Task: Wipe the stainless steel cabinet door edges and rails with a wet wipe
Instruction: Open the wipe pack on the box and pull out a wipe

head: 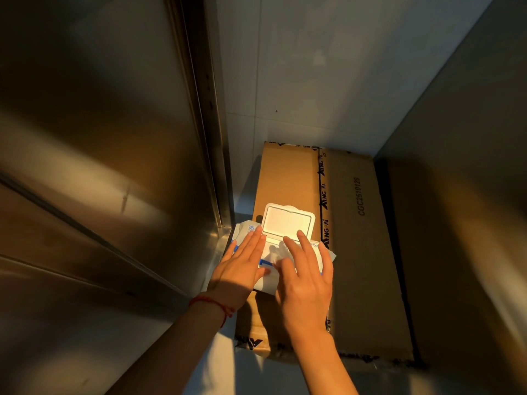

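A white and blue wet wipe pack (245, 232) lies on a cardboard box (356, 252), its white flip lid (288, 220) standing open. My left hand (239, 269) rests flat on the left part of the pack, fingers straight. My right hand (305, 280) is over the pack's opening, and its thumb and forefinger pinch a white wipe (275, 253) there. The stainless steel cabinet door (99, 166) fills the left of the view, with its vertical edge and rail (205, 124) running down to the pack.
A white tiled wall (313, 67) stands behind the box. A grey panel (470, 166) closes off the right side. A red string bracelet (211, 303) is on my left wrist. Pale floor (228, 372) shows below the box.
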